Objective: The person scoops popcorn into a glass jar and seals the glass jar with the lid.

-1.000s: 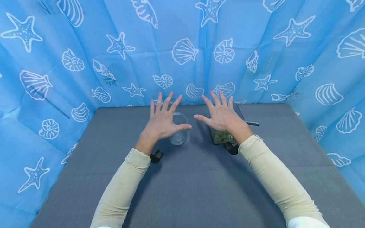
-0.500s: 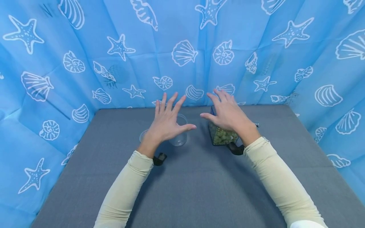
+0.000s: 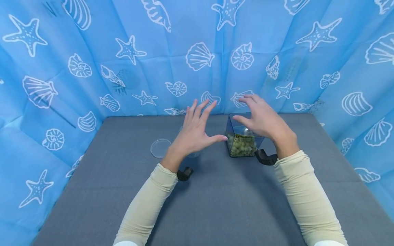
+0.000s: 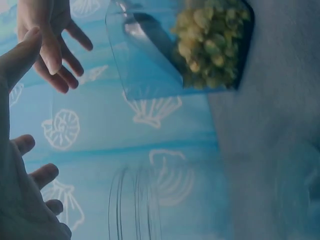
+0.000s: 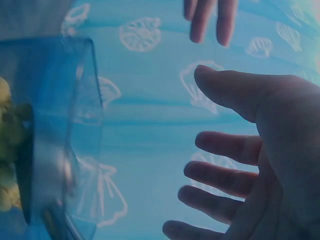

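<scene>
My left hand is held in the air with fingers spread and thumb out to the right, holding nothing. It hovers over a clear round jar, which it mostly hides in the head view. My right hand hangs with loosely bent fingers above a clear bluish square bin. Inside the bin lie small yellow-green dried buds or flowers, kind uncertain. A metal scoop leans in the bin. Neither hand touches the jar or bin.
A clear round lid lies flat on the grey cloth table, left of the jar. A blue curtain with shell prints closes off the back and sides. Black wrist camera mounts stick out under the wrists.
Both hands have shifted right, and the right hand's fingers have bent more. More of the bin and the lid has come into view, while the left hand now covers most of the jar.
</scene>
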`<move>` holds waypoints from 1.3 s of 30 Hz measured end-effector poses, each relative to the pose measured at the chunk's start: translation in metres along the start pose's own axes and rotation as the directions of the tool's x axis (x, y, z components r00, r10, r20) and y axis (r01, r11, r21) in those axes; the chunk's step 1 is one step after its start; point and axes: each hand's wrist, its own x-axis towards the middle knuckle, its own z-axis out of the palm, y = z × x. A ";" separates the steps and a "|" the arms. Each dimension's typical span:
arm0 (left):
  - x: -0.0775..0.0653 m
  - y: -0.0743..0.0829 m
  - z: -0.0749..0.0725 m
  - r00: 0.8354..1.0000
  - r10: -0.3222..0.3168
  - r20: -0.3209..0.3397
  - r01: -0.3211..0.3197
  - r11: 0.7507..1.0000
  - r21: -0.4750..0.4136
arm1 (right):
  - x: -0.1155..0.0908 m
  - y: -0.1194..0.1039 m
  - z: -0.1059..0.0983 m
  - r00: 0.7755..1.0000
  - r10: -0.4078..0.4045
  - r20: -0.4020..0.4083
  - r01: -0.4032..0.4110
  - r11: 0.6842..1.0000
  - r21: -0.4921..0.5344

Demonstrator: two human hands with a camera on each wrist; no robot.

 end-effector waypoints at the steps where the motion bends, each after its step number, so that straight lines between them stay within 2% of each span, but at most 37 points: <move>1: 0.002 0.002 0.002 1.000 0.011 -0.006 -0.011 1.000 -0.013 | -0.001 0.002 -0.002 1.000 0.003 -0.004 -0.003 1.000 0.013; 8: 0.012 0.011 0.016 0.997 0.071 -0.025 -0.073 0.989 -0.125 | -0.009 0.017 -0.009 0.998 0.006 -0.066 0.001 0.996 0.093; 12: 0.018 0.015 0.027 0.995 0.101 -0.009 -0.101 0.976 -0.191 | -0.014 0.025 -0.008 0.995 0.004 -0.101 0.008 0.993 0.117; 19: 0.029 0.026 0.045 0.990 0.140 0.028 -0.125 0.945 -0.303 | -0.021 0.037 -0.006 0.995 0.047 -0.085 -0.034 0.989 0.146; 23: 0.036 0.031 0.054 0.991 0.125 0.054 -0.097 0.927 -0.362 | -0.026 0.040 -0.005 0.996 0.079 -0.044 -0.072 0.986 0.152; 31: 0.046 0.032 0.074 0.994 0.055 0.098 -0.005 0.893 -0.449 | -0.040 0.046 -0.014 0.991 0.123 0.060 -0.132 0.974 0.184; 39: 0.047 0.027 0.090 0.992 -0.016 0.122 0.081 0.827 -0.556 | -0.046 0.057 -0.014 0.963 0.161 0.218 -0.195 0.970 0.147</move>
